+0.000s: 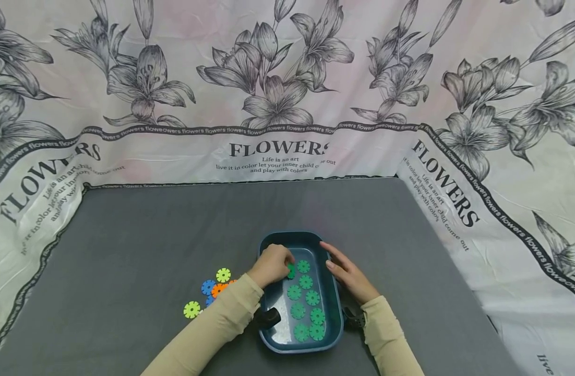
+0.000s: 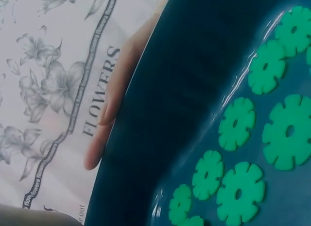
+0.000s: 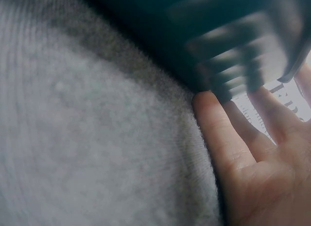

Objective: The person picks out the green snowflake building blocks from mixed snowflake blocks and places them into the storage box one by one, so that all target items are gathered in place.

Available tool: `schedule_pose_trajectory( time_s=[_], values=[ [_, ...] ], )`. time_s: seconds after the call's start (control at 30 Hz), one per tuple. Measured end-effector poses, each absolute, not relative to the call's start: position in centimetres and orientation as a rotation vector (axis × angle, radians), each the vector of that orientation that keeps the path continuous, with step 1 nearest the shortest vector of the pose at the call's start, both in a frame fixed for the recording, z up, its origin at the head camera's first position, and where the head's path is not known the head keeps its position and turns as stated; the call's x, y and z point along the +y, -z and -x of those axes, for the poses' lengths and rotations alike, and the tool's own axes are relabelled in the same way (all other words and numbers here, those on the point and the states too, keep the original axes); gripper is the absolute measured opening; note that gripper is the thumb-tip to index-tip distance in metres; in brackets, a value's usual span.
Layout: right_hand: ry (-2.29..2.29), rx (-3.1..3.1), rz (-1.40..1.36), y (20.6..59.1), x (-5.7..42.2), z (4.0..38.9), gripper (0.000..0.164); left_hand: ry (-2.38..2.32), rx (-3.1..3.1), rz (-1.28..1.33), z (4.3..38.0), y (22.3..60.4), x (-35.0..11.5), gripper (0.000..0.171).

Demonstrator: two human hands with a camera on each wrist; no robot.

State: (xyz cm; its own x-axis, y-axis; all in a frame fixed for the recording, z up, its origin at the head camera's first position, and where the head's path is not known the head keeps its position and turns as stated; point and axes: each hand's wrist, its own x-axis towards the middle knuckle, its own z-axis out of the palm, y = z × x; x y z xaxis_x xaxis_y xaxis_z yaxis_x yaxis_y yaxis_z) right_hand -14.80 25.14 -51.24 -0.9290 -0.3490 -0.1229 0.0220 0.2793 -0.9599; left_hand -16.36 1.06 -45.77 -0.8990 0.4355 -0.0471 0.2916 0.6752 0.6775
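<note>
A dark blue rectangular tray (image 1: 300, 347) stands on the grey tabletop. Two columns of green notched plastic discs (image 1: 298, 311) lie on its floor; the left wrist view shows several of these flat discs (image 2: 239, 193) close up. My left hand (image 1: 270, 265) reaches over the tray's left side, and its fingertips pinch a green disc (image 1: 291, 271) at the column's far end, partly hidden by the fingers. Along the right side, my right hand (image 1: 350, 277) rests its fingers against the tray's outer wall. The right wrist view shows those extended fingers (image 3: 221, 131) touching the wall.
Left of the tray lies a loose group of discs: yellow-green (image 1: 191, 309), blue (image 1: 208, 286) and orange (image 1: 219, 290), partly covered by the left sleeve (image 1: 212, 324). A flower-printed cloth (image 1: 278, 151) borders the grey tabletop (image 1: 175, 224) at the back and sides.
</note>
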Motion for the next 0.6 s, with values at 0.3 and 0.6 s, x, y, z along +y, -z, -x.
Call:
schedule_pose_trajectory(
  time_s=[0.3,0.6],
  values=[
    [1.707,2.230,0.298,51.17,25.10,14.79,0.047,-0.996,2.711,-0.621,16.31,46.09,1.26,0.026],
    [1.707,2.231,0.312,51.17,25.14,14.76,0.047,-0.994,2.723,-0.652,16.03,45.98,1.21,0.025]
  ],
)
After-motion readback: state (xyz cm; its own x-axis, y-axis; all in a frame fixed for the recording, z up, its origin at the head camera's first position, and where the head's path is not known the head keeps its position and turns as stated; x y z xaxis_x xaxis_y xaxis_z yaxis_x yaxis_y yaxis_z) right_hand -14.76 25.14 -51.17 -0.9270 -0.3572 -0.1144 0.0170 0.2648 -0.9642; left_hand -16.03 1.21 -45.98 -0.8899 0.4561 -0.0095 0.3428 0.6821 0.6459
